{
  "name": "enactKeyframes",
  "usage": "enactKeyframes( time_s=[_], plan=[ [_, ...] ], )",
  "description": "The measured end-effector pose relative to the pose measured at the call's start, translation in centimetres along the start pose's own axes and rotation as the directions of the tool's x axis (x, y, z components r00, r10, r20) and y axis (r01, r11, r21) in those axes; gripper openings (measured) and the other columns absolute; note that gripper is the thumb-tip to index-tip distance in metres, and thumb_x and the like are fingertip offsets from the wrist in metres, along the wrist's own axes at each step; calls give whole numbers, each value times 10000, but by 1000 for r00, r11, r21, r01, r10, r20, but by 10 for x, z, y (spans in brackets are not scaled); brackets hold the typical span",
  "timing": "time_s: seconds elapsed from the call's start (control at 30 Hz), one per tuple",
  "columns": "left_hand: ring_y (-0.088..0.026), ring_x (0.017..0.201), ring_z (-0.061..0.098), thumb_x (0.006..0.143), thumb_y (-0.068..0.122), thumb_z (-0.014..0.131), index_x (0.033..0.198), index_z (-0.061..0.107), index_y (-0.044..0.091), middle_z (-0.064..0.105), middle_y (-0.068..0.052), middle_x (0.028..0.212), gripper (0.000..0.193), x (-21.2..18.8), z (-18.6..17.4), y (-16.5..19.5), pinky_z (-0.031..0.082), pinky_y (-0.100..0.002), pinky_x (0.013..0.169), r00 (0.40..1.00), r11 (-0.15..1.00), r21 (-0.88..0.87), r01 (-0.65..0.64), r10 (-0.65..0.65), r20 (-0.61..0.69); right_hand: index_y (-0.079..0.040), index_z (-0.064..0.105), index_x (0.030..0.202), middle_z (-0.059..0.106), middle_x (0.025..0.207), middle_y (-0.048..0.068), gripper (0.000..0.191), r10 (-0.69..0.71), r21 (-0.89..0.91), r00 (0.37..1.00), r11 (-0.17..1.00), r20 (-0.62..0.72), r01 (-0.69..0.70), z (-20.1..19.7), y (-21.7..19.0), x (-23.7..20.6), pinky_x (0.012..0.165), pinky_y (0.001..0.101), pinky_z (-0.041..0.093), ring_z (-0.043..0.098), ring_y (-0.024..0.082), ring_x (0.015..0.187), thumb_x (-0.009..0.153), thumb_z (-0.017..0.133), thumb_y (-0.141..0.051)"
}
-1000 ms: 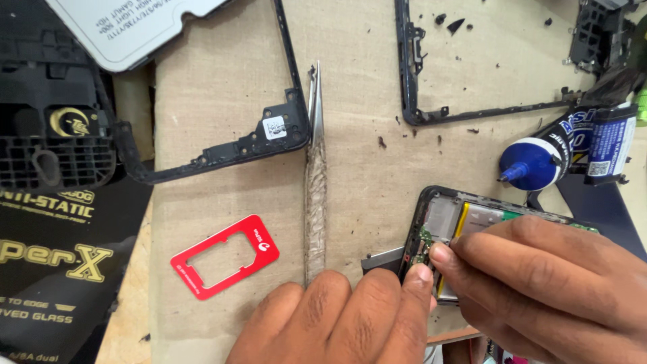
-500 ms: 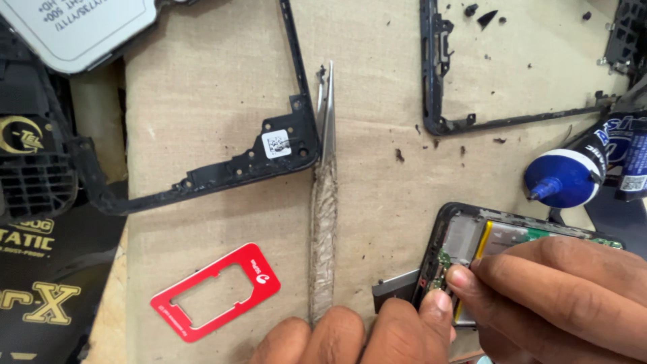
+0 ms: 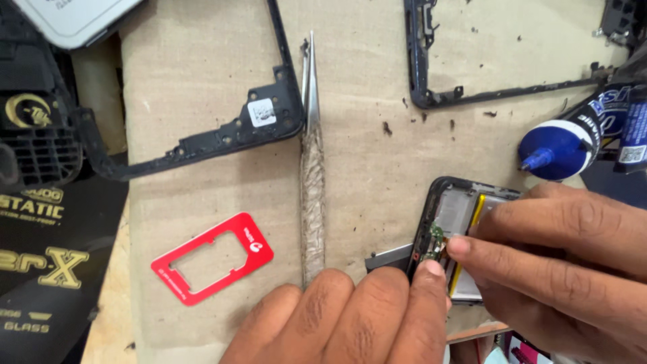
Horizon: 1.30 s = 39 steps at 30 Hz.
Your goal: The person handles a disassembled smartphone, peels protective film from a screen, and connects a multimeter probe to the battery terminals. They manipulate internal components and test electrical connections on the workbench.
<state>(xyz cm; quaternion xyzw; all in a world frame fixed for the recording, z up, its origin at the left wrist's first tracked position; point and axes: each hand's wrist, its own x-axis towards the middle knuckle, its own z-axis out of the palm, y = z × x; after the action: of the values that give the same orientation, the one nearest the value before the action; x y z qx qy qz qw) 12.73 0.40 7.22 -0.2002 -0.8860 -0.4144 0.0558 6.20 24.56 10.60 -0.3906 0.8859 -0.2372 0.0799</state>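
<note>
From the head view, I am seeing my left hand (image 3: 350, 317) lying flat at six o'clock, fingers together and closed on nothing, its forefinger tip pressing the edge of the opened black phone body with exposed silver battery and small green circuit board (image 3: 453, 232) at four o'clock. My right hand (image 3: 559, 263) is coming in from three o'clock, fingers narrowed to a pinch at that board. Whether they are gripping it, I cannot tell.

I judge that seating or freeing the small board is in hand. It is calling for a steady brace and fine fingertip pressure.

Worn steel tweezers with a crusted handle (image 3: 311, 168) are lying at the centre of the rough brown cardboard work surface (image 3: 202, 87). A glossy red plastic card frame (image 3: 212, 266) is lying at eight o'clock, a thin black plastic phone frame (image 3: 222, 138) at eleven, and a blue-capped glue tube (image 3: 563, 145) at two.
</note>
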Motion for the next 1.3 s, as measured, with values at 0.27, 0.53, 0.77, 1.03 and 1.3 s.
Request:
enactKeyframes(
  time_s=[0.27, 0.53, 0.77, 1.03, 1.3],
  plan=[
    [-93, 684, 601, 953, 236, 739, 1154, 677, 123, 634, 27, 908, 239, 1, 1, 0, 378, -272, 496, 1000, 997, 72, -23, 22, 6, -51, 756, 1086, 684, 1004, 107, 371, -43, -20, 994, 999, 104, 46, -6, 2, 7, 618, 253, 532, 680, 131, 731, 732, 866, -64],
    [-92, 671, 593, 970, 286, 726, 1118, 677, 107, 633, 23, 891, 237, 0, 3, 1, 374, -266, 486, 999, 998, 65, -26, 29, -41, 11, 743, 1025, 687, 972, 107, 322, -183, -28, 979, 982, 91, 187, -2, 10, 4, 605, 241, 538, 694, 151, 742, 723, 847, -31],
    [-93, 684, 598, 930, 238, 735, 1095, 699, 106, 645, 22, 898, 214, 5, -1, 1, 382, -272, 491, 999, 997, 76, -19, 22, -40, 22, 757, 1005, 702, 970, 113, 279, -152, -82, 982, 983, 113, 162, -1, 0, 12, 590, 283, 529, 697, 178, 718, 753, 869, -16],
    [-153, 692, 619, 779, 130, 758, 1022, 753, 58, 644, -23, 854, 254, 16, -5, -4, 455, -306, 529, 991, 1000, -22, 10, -13, -134, 11, 714, 1021, 714, 1033, 147, 271, 134, 81, 991, 988, -21, -132, -3, -11, 20, 680, 283, 582, 740, 204, 844, 762, 786, 47],
    [-183, 734, 645, 885, 180, 790, 1064, 737, 58, 635, -20, 846, 223, 17, 3, -15, 493, -339, 600, 977, 999, 26, -34, 39, -209, 27, 594, 1167, 653, 1244, 244, 657, 256, -237, 964, 935, -70, -265, -5, -30, 3, 983, 495, 505, 615, 417, 1224, 663, 827, -325]
  ],
)
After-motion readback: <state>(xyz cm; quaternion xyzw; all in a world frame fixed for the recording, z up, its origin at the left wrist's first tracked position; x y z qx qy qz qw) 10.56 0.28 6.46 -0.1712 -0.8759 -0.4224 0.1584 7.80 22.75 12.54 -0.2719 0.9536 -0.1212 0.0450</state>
